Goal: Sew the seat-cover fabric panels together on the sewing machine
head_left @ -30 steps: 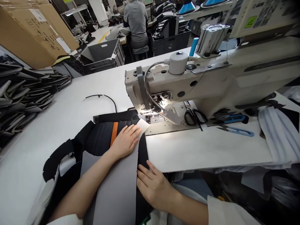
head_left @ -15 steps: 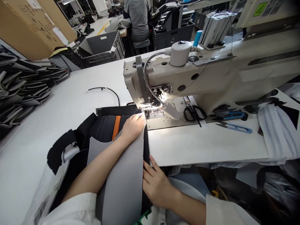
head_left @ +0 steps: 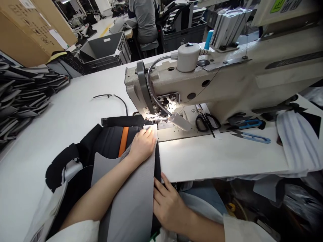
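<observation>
My left hand [head_left: 142, 144] presses on the top end of a long grey fabric panel [head_left: 133, 191], just in front of the needle area of a sewing machine [head_left: 164, 107]; its fingers are curled together over the panel. Under the panel lies a black fabric piece [head_left: 108, 143] with an orange strip [head_left: 123, 141]. Lower down, my right hand [head_left: 171, 205] touches the right edge of the layered fabric at the table's front edge, fingers slightly spread, the fingertips on the black border.
Black-handled scissors [head_left: 208, 122] and blue thread snips [head_left: 252, 137] lie right of the needle area. A thin black cord [head_left: 118, 97] is behind the fabric. Stacked pieces [head_left: 25, 94] fill the left side. A grey crate [head_left: 106, 50] and a seated person [head_left: 145, 20] are beyond the table.
The top end of the grey panel and my left hand are slightly farther from the needle, toward me. My right hand stays at the fabric's edge. The whole view has shifted a little.
</observation>
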### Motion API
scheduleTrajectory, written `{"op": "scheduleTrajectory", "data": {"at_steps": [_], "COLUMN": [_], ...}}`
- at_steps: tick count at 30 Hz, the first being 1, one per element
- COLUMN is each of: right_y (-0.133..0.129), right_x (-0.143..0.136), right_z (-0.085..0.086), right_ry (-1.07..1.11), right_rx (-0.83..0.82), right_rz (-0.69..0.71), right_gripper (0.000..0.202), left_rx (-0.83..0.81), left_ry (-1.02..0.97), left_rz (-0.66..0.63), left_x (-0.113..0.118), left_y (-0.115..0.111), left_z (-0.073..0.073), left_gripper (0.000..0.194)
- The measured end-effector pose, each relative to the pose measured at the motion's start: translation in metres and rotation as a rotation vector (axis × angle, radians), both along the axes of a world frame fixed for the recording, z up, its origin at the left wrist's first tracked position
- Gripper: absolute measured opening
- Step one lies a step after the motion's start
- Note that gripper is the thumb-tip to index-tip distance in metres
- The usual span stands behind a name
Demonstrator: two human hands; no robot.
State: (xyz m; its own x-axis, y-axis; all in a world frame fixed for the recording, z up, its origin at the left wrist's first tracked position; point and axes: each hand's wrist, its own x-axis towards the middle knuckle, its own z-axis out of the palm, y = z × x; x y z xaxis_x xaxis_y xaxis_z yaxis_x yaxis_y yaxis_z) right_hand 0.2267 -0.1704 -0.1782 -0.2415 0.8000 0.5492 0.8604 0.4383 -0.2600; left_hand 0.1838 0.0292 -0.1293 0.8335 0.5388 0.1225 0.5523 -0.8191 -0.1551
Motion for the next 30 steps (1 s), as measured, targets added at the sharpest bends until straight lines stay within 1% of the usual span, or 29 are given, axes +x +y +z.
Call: {"op": "scheduleTrajectory", "data": {"at_steps": [4,12,18,23,30], "right_y": [-0.001,0.0,0.002,0.007,0.011], "right_x": [0.004,0.005,0.01,0.015,0.021], "right_z": [0.001,-0.001,0.002,0.004,0.005], "right_ry": [-0.001,0.014,-0.008,-0.003,-0.013], "right_rx": [-0.007,-0.014,0.005,0.017,-0.004], "right_rz": [0.006,0.001,0.001,0.0,0.009], "right_gripper": [0.026,0.024,0.024,0.025,0.025], "left_rx": [0.007,-0.006,-0.029,-0.039,-0.074], "left_ry": [0.06,0.124,0.132,0.103,0.097], "left_rz": [0.015,0.051,0.072,0.075,0.047], "left_x": [0.007,0.009,0.014,0.017,0.023], "left_y": [0.0,0.001,0.003,0.007,0.011], "left_z": [0.003,0.007,0.009,0.007,0.011], "left_gripper": [0.046,0.046,0.046,0.046,0.043]}}
